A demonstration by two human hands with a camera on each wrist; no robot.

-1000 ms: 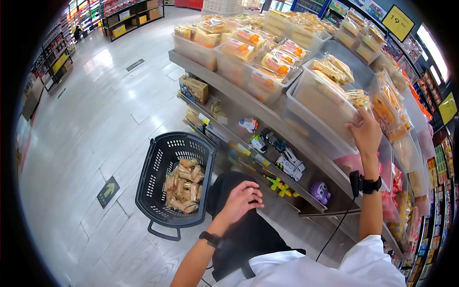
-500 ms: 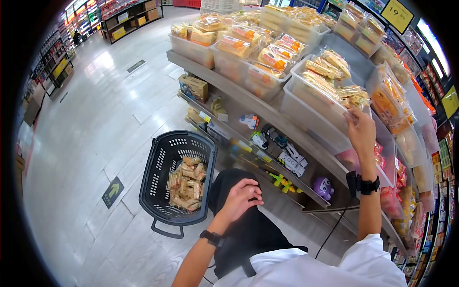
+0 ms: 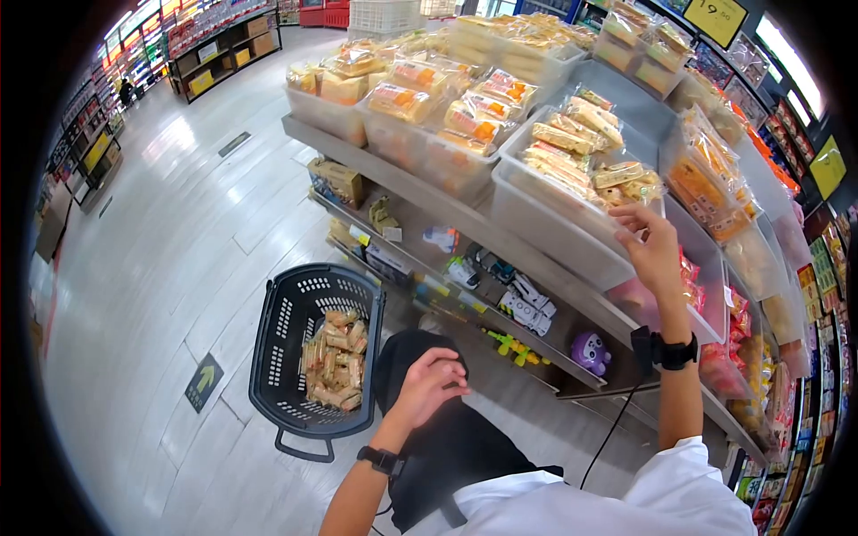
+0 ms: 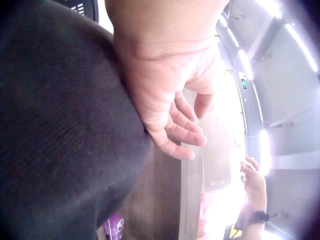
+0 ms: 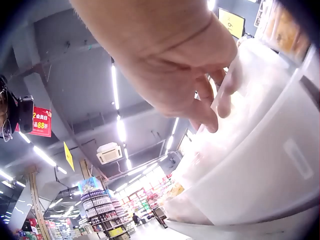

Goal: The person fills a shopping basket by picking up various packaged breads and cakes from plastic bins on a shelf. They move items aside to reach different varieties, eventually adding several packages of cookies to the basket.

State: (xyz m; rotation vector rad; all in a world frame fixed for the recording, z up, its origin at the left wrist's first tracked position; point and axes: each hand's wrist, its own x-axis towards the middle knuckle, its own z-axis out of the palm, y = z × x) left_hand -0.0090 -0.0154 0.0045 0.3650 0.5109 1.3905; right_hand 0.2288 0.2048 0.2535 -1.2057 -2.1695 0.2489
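My right hand holds the front corner rim of a translucent plastic bin, thumb and fingers at its edge. This bin sits nested in another clear bin and contains several wrapped sandwich-like bread packs. From the right wrist view, the fingers curl at the pale plastic wall. My left hand rests on the dark-clothed knee, fingers loosely bent and holding nothing. On the floor beside that knee stands a black shopping basket with small wrapped snacks inside.
More bins of packaged bread line the upper shelf. Lower shelves carry toys, among them a purple figure and a white toy vehicle. A cable hangs from the right wrist device. A yellow price sign stands behind.
The inner bin has sunk lower into the outer one, with my right hand following its rim down. My left hand stays at the knee. The head view has shifted slightly.
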